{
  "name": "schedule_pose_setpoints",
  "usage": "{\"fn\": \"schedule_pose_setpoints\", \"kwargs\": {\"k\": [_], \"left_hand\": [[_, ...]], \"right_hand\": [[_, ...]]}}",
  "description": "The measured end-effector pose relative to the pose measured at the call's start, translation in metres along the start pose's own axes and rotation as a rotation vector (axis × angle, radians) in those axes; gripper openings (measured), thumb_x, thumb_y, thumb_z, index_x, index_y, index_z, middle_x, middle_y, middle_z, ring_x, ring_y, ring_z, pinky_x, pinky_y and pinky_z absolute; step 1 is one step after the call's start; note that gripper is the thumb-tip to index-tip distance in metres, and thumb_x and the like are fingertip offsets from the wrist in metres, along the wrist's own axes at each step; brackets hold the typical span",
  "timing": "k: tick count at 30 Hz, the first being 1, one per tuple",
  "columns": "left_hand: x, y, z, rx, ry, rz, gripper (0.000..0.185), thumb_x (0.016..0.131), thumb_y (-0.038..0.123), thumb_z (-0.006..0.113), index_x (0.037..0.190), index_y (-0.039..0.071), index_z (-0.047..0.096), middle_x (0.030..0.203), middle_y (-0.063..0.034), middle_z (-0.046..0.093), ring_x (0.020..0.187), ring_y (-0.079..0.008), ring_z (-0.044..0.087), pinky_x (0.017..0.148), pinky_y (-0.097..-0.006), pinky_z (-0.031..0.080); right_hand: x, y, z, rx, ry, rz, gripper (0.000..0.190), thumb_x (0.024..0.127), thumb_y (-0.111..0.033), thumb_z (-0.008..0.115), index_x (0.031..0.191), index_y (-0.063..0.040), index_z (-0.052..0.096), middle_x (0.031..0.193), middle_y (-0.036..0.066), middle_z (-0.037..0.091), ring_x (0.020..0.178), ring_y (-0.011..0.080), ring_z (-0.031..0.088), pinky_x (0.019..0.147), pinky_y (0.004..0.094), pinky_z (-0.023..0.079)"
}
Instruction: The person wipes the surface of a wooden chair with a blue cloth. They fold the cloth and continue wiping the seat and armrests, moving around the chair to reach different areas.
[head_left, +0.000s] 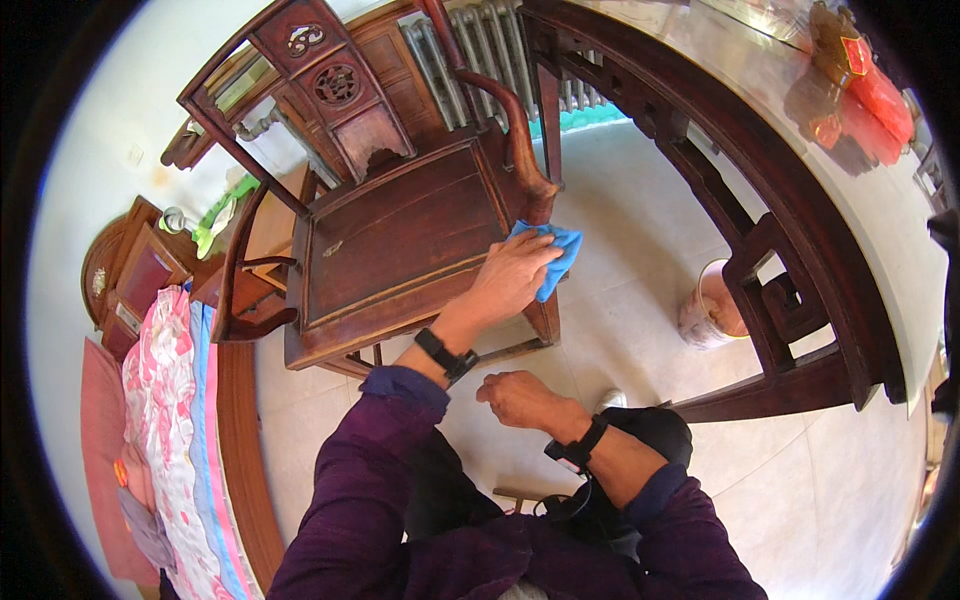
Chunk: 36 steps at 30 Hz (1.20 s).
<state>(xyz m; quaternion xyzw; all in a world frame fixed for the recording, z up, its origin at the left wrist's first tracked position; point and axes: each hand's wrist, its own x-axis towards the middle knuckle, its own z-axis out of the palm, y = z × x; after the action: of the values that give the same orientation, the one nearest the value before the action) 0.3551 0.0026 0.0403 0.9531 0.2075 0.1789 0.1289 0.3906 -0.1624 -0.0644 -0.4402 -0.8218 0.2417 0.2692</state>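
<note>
My left hand (506, 277) presses a folded blue cloth (564, 259) against the front post below the curved armrest (529, 176) of a dark wooden armchair (397, 232). Its fingers lie spread over the cloth, which covers the post's lower part and the seat corner. The chair has a panelled seat and a carved, pierced backrest (337, 85). Some finish on the armrest and the seat's front edge looks worn lighter. My right hand (529, 399) hovers lower, in front of my knees, apart from the chair. Its fingers are curled in, and nothing shows in them.
A dark carved table (817, 247) with a glossy top stands at right, bearing a red package (877, 112). Under it sits a round bin (709, 315). A bed with floral bedding (161, 375) is at left. A metal radiator (487, 56) stands behind the chair.
</note>
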Motion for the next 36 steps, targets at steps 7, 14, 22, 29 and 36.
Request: {"fn": "schedule_pose_setpoints", "kwargs": {"k": [7,14,22,29,36], "left_hand": [[-0.004,0.011,0.012,0.160,0.000,-0.025,0.043,0.100,0.024,0.058,0.142,0.016,0.060,0.152,-0.0111,0.052,0.143,-0.0331,0.044,0.108,-0.0539,0.038],[-0.082,-0.025,-0.014,0.181,0.062,-0.092,0.046,0.100,0.028,0.061,0.144,0.017,0.059,0.156,-0.0106,0.050,0.148,-0.0326,0.040,0.115,-0.0505,0.034],[-0.218,-0.101,-0.079,0.279,0.127,-0.407,0.047,0.102,0.034,0.060,0.146,0.018,0.060,0.157,-0.0101,0.051,0.148,-0.0329,0.043,0.117,-0.0508,0.035],[-0.321,-0.150,-0.121,0.383,0.311,-0.583,0.039,0.103,0.030,0.060,0.138,0.014,0.066,0.149,-0.0160,0.058,0.139,-0.0400,0.052,0.114,-0.0497,0.043],[-0.355,-0.169,-0.135,0.361,0.370,-0.674,0.037,0.102,0.027,0.062,0.136,0.012,0.068,0.147,-0.0188,0.059,0.138,-0.0422,0.052,0.113,-0.0493,0.044]], "right_hand": [[0.001,0.021,0.004,-0.039,-0.009,0.053,0.013,0.078,-0.004,0.060,0.090,-0.006,0.067,0.093,0.017,0.068,0.090,0.0411,0.068,0.077,0.0521,0.055],[-0.003,0.022,0.003,-0.050,-0.065,0.090,0.023,0.081,-0.004,0.062,0.101,-0.007,0.074,0.099,0.015,0.072,0.094,0.0369,0.070,0.081,0.0474,0.057],[-0.001,0.023,0.012,-0.055,-0.088,0.107,0.021,0.084,-0.004,0.061,0.099,-0.007,0.075,0.097,0.016,0.073,0.091,0.0390,0.069,0.080,0.0489,0.056],[-0.002,0.023,0.017,-0.083,-0.105,0.127,0.019,0.086,-0.005,0.061,0.098,-0.006,0.075,0.098,0.016,0.074,0.091,0.0393,0.070,0.082,0.0473,0.057],[-0.006,0.024,0.025,-0.048,-0.084,0.104,0.023,0.086,-0.004,0.058,0.100,-0.007,0.075,0.097,0.017,0.073,0.088,0.0414,0.070,0.078,0.0502,0.057]]}}
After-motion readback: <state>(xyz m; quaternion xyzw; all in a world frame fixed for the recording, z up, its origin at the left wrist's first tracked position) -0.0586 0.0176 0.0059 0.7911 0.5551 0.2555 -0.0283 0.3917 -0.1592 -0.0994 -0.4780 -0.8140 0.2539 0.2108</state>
